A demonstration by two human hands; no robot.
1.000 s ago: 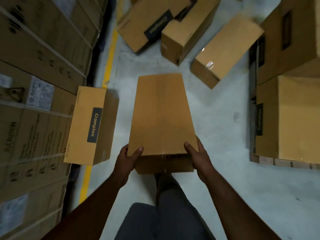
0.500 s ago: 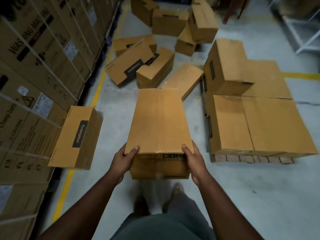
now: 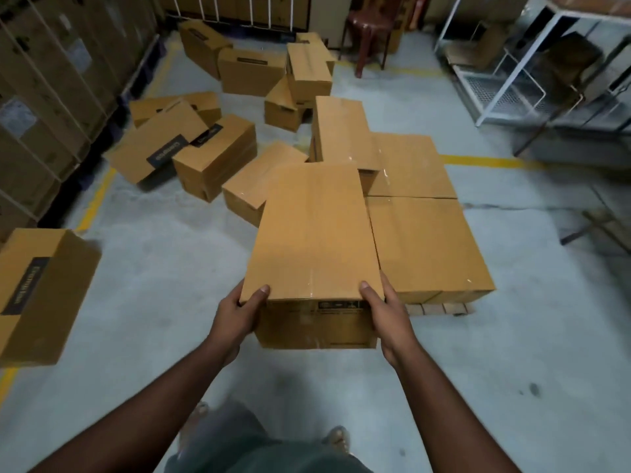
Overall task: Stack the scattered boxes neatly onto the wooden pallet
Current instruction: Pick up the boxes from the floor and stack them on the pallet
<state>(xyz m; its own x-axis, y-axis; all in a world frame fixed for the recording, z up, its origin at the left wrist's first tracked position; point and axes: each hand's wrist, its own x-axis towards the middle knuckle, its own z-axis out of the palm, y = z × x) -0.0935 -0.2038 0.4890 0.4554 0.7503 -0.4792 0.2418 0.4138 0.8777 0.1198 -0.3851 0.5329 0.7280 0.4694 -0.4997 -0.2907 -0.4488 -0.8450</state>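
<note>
I carry a long brown cardboard box (image 3: 312, 233) in front of me, lifted off the floor. My left hand (image 3: 239, 315) grips its near left corner and my right hand (image 3: 387, 314) grips its near right corner, thumbs on top. Just to the right lies the wooden pallet (image 3: 440, 308), only its near edge showing under a layer of flat boxes (image 3: 426, 240). One more box (image 3: 341, 131) stands on that layer at the back left. Several scattered boxes (image 3: 211, 158) lie on the floor to the left and beyond.
A box with a dark label (image 3: 37, 295) lies on the floor at the near left. Tall strapped cartons (image 3: 51, 80) line the left wall behind a yellow floor line (image 3: 95, 199). A brown chair (image 3: 370, 29) and white metal racks (image 3: 512, 70) stand at the back right.
The view has risen and turned right. The held box has moved right, up against the stacked pallet. Both hands keep the same grip.
</note>
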